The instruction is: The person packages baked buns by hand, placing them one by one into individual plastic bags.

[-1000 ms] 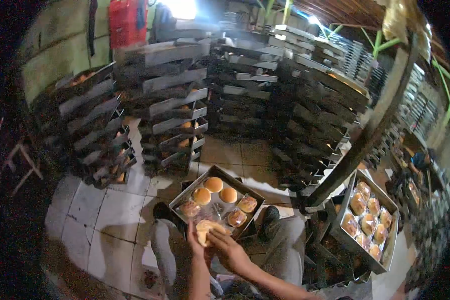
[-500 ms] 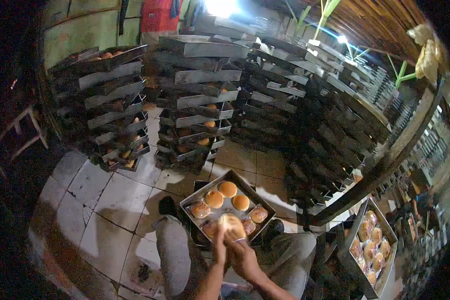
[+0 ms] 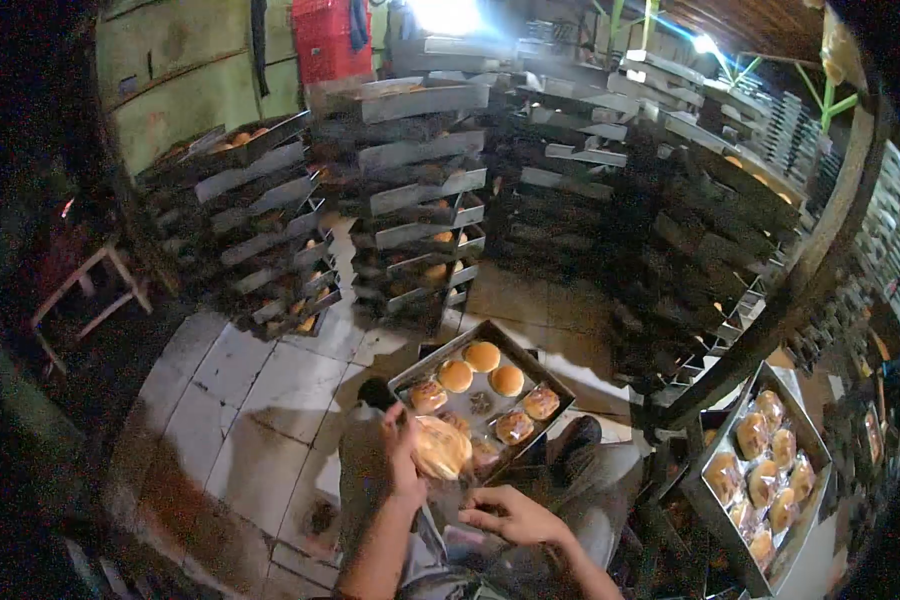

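My left hand [image 3: 406, 462] holds a pale golden bun [image 3: 441, 448] over the lower left edge of a square metal tray [image 3: 538, 452]. To the right of the bun, near my lap, is my right hand [image 3: 515, 516], its fingers curled and pressed together around something too small to make out, perhaps clear film. The tray carries several unwrapped round buns [image 3: 482, 357] toward its far corner and several buns in clear wrapping [image 3: 515, 427] along its near sides.
A second tray [image 3: 818, 478] of wrapped buns [image 3: 763, 482] stands at the right. Tall stacks of metal trays [image 3: 425, 152] rise ahead, some holding buns. A slanted wooden post [image 3: 800, 290] crosses the right side. A wooden frame [image 3: 110, 290] stands at the left, beside the tiled floor [image 3: 260, 390].
My hands were together at the bun over the tray's near corner; now they are apart. The bun has gone left with my left hand, and my right hand is lower. The view has shifted.
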